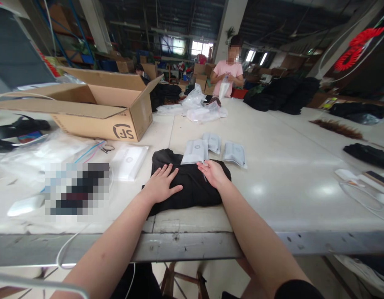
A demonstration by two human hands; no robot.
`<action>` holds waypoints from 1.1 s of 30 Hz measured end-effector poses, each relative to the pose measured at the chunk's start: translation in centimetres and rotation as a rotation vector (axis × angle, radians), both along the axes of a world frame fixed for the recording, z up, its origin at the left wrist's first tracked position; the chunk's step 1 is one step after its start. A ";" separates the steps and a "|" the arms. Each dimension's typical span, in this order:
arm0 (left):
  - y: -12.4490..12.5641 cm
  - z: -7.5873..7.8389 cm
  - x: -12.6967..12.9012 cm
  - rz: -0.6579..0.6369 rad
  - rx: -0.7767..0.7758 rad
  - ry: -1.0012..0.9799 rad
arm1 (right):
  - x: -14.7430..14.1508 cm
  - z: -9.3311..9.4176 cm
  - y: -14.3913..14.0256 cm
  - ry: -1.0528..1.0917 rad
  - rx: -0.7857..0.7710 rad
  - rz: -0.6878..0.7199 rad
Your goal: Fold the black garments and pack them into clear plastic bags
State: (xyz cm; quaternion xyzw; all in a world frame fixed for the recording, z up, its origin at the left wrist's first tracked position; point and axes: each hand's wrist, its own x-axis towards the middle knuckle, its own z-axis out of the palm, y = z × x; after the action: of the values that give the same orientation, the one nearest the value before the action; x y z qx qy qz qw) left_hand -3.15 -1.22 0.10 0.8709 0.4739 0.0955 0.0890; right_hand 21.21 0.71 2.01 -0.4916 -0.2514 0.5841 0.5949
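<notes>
A folded black garment [192,189] lies on the white table [272,178] near its front edge. My left hand [162,185] rests flat on the garment's left part, fingers spread. My right hand [213,172] lies on the garment's upper right, palm turned up and fingers apart, close to a small grey packet [195,151] that overlaps the cloth's far edge. Neither hand holds anything. Two more grey packets [213,142] [234,153] lie just beyond.
An open cardboard box [101,106] stands at the back left, a white flat packet [129,161] beside it. Clear plastic bags [198,109] and black garment piles [282,95] lie farther back, where a person in a pink shirt [227,77] stands. Cables lie at left.
</notes>
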 end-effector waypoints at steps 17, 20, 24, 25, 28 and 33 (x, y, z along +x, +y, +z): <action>4.7 2.9 -0.2 0.125 -0.106 0.050 | 1.7 0.2 -2.3 0.446 0.310 0.212; 6.0 2.8 0.6 0.183 -0.119 0.129 | 1.4 0.2 -2.1 0.437 0.317 0.280; 6.5 1.4 1.4 0.285 0.148 0.005 | 1.2 -0.6 -1.3 0.364 0.244 0.271; 6.7 1.0 1.5 0.275 0.146 -0.004 | 1.1 -0.8 -1.1 0.355 0.199 0.238; 7.5 0.2 1.6 0.210 -0.019 0.034 | 1.0 -1.4 -0.5 0.333 0.081 0.143; 7.5 1.5 1.7 0.133 -0.008 -0.126 | 0.9 -1.4 -0.7 0.251 0.187 0.208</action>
State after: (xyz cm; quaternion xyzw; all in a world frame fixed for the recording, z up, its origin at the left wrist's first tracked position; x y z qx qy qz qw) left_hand -1.49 6.27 1.62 0.8293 0.5246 0.1538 0.1153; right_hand 22.11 0.03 0.60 -0.3286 -0.2778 0.6734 0.6011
